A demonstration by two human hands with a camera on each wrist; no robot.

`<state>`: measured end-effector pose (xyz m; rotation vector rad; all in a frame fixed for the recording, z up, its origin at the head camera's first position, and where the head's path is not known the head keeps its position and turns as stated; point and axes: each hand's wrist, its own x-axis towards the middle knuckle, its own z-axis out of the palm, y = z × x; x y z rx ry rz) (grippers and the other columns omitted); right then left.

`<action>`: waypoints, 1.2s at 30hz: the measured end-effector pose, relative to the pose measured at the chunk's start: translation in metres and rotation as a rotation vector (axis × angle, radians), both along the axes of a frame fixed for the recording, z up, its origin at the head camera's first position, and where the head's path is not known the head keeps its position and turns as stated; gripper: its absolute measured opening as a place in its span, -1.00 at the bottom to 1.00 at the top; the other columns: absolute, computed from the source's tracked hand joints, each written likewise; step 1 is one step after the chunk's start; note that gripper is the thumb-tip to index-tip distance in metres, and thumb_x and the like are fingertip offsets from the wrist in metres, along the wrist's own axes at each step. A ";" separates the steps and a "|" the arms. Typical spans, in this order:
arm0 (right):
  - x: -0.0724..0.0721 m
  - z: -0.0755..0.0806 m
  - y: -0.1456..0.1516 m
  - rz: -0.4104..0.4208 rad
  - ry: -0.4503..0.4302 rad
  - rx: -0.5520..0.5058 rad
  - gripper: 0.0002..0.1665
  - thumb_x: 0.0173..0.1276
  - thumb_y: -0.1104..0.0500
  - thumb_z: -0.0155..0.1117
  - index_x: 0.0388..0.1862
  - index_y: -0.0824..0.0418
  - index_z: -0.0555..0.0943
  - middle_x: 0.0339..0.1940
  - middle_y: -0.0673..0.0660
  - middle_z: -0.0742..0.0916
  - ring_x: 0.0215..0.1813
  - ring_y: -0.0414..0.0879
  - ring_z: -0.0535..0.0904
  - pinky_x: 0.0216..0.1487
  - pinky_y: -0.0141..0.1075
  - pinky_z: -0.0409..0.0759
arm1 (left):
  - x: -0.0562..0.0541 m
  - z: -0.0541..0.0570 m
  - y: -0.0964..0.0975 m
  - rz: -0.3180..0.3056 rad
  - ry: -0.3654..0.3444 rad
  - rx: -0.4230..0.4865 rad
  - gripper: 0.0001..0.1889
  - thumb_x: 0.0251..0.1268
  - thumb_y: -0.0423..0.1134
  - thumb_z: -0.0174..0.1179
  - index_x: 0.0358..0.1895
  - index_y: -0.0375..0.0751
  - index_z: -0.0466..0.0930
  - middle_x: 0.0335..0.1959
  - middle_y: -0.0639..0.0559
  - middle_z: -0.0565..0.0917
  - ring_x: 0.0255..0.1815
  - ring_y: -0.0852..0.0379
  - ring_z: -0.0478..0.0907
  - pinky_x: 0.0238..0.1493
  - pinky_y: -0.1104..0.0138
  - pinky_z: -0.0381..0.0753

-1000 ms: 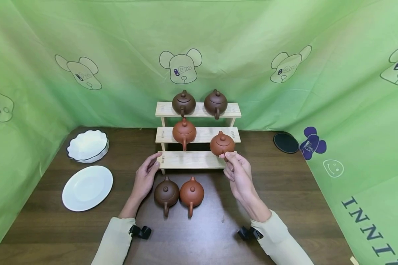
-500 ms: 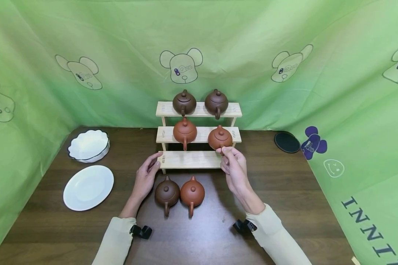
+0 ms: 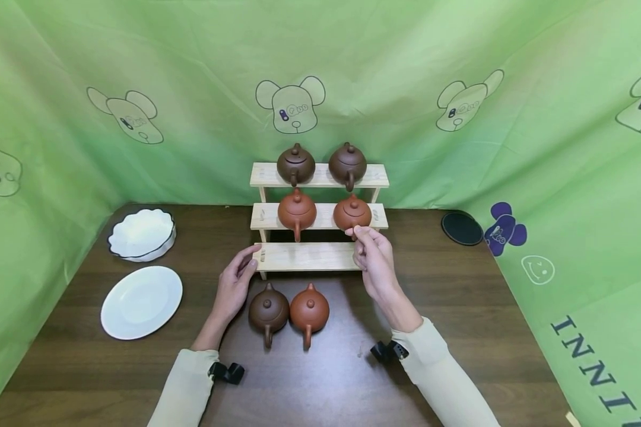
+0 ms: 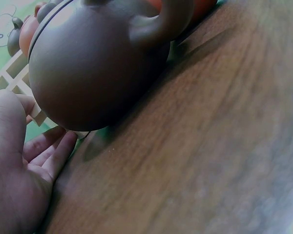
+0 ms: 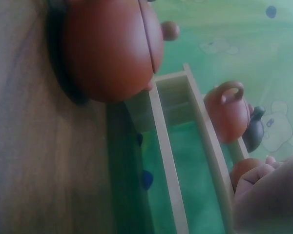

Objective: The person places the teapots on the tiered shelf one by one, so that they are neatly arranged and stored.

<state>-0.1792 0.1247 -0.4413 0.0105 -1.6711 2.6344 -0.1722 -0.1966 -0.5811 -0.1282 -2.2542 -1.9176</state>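
Observation:
My right hand (image 3: 377, 261) pinches the handle of a reddish-brown clay teapot (image 3: 352, 212) at the right of the middle shelf (image 3: 324, 216). In the right wrist view, the fingers partly hide this teapot (image 5: 244, 170). My left hand (image 3: 234, 286) holds the left end of the wooden three-step stand's bottom shelf (image 3: 304, 257), thumb toward the front and index finger farther back. Left of the held pot sits another reddish teapot (image 3: 297, 210). Two dark brown teapots, a left one (image 3: 296, 166) and a right one (image 3: 347, 165), stand on the top shelf.
Before the stand, a dark brown teapot (image 3: 269, 310) and a reddish teapot (image 3: 310, 309) stand side by side on the wooden table (image 3: 320, 391). A scalloped white bowl (image 3: 141, 234) and white plate (image 3: 142, 302) lie left; a black oval coaster (image 3: 462, 228) lies right. Green cloth (image 3: 203, 118) surrounds the table.
My right hand has carried the reddish teapot back and slightly left, from in front of the middle shelf to its right part. The left hand has stayed at the stand's end.

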 end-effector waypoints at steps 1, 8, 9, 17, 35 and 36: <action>-0.001 0.000 0.000 0.002 -0.003 0.003 -0.67 0.74 0.28 0.12 -0.27 0.15 0.72 -0.62 -0.13 0.44 -0.71 -0.39 0.15 -0.60 -0.49 -0.06 | -0.001 -0.002 -0.001 0.002 -0.011 -0.001 -0.61 0.75 -0.01 0.23 0.49 0.15 0.67 0.52 0.10 0.64 0.54 0.11 0.55 0.42 0.49 0.56; -0.007 0.003 0.001 0.010 -0.020 0.005 -0.66 0.76 0.24 0.12 -0.26 0.13 0.73 -0.63 -0.12 0.44 -0.71 -0.37 0.15 -0.62 -0.49 -0.05 | 0.005 0.015 0.006 0.006 0.024 -0.018 -0.60 0.77 -0.02 0.21 0.50 0.06 0.67 0.52 -0.01 0.65 0.54 0.05 0.56 0.41 0.45 0.58; -0.008 0.003 0.001 0.013 -0.022 0.008 -0.66 0.77 0.24 0.12 -0.26 0.13 0.74 -0.64 -0.12 0.44 -0.71 -0.37 0.15 -0.63 -0.49 -0.05 | 0.006 0.019 0.008 0.012 0.034 -0.017 -0.60 0.77 -0.04 0.21 0.49 0.02 0.68 0.51 -0.05 0.65 0.53 0.04 0.57 0.40 0.45 0.59; -0.012 0.003 0.004 0.047 -0.047 0.020 -0.68 0.81 0.18 0.13 -0.18 0.14 0.74 -0.62 -0.11 0.46 -0.70 -0.35 0.17 -0.63 -0.49 -0.03 | 0.016 0.042 0.017 0.030 0.021 -0.029 -0.60 0.79 -0.09 0.18 0.49 -0.09 0.66 0.50 -0.18 0.64 0.51 0.00 0.58 0.39 0.53 0.55; -0.012 0.002 0.005 0.043 -0.076 0.018 -0.71 0.78 0.20 0.19 -0.22 0.13 0.75 -0.61 -0.10 0.47 -0.69 -0.36 0.19 -0.63 -0.52 0.01 | 0.007 0.012 0.005 0.000 0.031 0.009 -0.60 0.78 -0.06 0.20 0.51 0.01 0.66 0.52 -0.04 0.64 0.51 0.08 0.58 0.40 0.46 0.59; -0.012 0.002 0.005 0.039 -0.076 0.017 -0.71 0.78 0.21 0.19 -0.22 0.13 0.75 -0.60 -0.10 0.48 -0.69 -0.37 0.20 -0.63 -0.52 0.01 | 0.008 0.013 0.005 0.002 0.030 0.018 -0.60 0.77 -0.06 0.21 0.50 0.01 0.67 0.52 -0.04 0.64 0.51 0.08 0.59 0.40 0.45 0.59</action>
